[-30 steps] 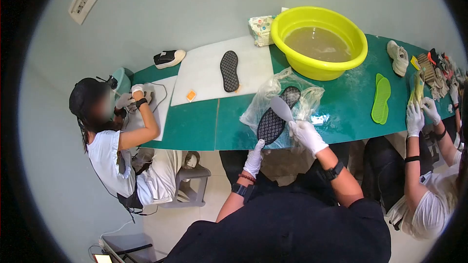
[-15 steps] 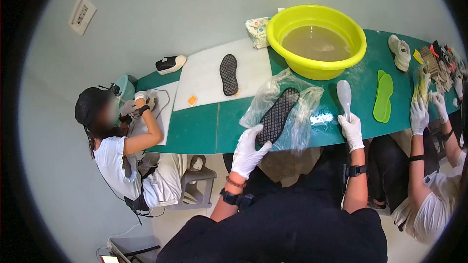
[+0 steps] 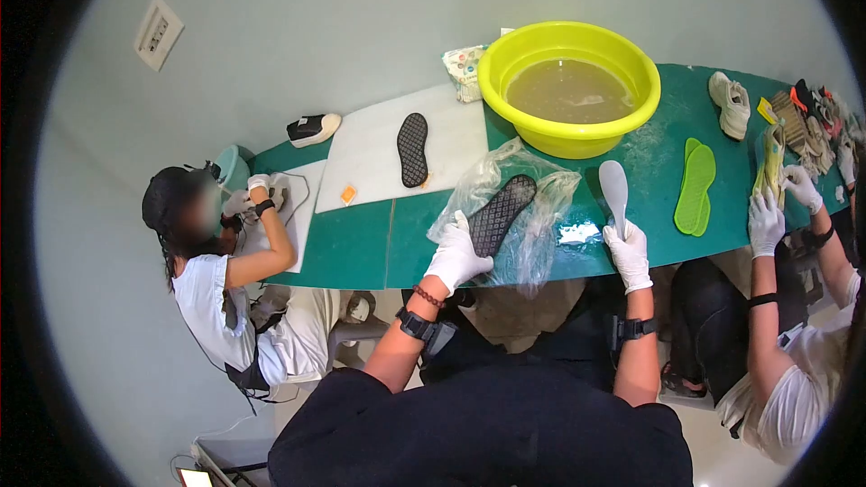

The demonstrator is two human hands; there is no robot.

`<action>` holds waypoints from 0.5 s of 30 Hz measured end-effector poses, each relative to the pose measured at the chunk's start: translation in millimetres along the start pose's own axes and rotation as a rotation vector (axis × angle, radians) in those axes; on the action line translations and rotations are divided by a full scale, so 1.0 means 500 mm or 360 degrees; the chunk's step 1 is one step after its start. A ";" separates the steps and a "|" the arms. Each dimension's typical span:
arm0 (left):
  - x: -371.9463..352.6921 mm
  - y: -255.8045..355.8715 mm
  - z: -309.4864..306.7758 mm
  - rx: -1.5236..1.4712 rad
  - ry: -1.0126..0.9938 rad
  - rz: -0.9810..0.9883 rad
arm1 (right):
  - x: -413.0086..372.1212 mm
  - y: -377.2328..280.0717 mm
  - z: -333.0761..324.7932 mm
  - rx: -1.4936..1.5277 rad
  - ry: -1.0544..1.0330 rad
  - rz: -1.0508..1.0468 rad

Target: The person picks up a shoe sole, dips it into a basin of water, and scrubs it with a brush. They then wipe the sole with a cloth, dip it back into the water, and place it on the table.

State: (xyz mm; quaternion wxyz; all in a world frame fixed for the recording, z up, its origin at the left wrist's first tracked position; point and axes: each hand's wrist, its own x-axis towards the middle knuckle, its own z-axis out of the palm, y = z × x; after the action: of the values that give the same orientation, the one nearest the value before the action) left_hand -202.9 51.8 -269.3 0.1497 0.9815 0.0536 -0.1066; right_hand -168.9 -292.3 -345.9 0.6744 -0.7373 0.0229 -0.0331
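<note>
Insole [image 3: 502,214] sits gripped in the left hand [image 3: 458,255] over a bag [image 3: 541,248], while the right hand [image 3: 629,255] grips a shoehorn [image 3: 614,186].

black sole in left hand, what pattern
The sole has a grey diamond lattice, shown in the head view.

readable text: none you can make out right now
packet [image 3: 464,75]: you've got coloured print here, too small to read
wall plate [image 3: 159,33]: dark marks up on your left, not legible
</note>
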 end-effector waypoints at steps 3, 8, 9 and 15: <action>-0.010 -0.012 0.004 -0.0120 0.0223 0.0149 | -0.006 -0.008 0.003 -0.0005 0.0016 0.0010; -0.082 0.015 -0.099 -0.0449 0.0338 0.0276 | -0.006 -0.008 0.000 -0.0045 0.0023 -0.0023; -0.088 0.010 -0.117 -0.0486 0.0444 0.0377 | -0.005 -0.006 -0.002 -0.0087 0.0020 -0.0033; -0.092 0.037 -0.284 -0.0898 0.0926 0.0860 | -0.010 -0.022 -0.003 -0.0237 0.0047 -0.0041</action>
State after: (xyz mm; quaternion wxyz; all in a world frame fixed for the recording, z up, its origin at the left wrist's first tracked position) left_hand -217.7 74.0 -121.4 0.4112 0.8704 -0.1367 0.2336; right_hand -174.2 -292.4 -335.1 0.6168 -0.7851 0.0258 -0.0510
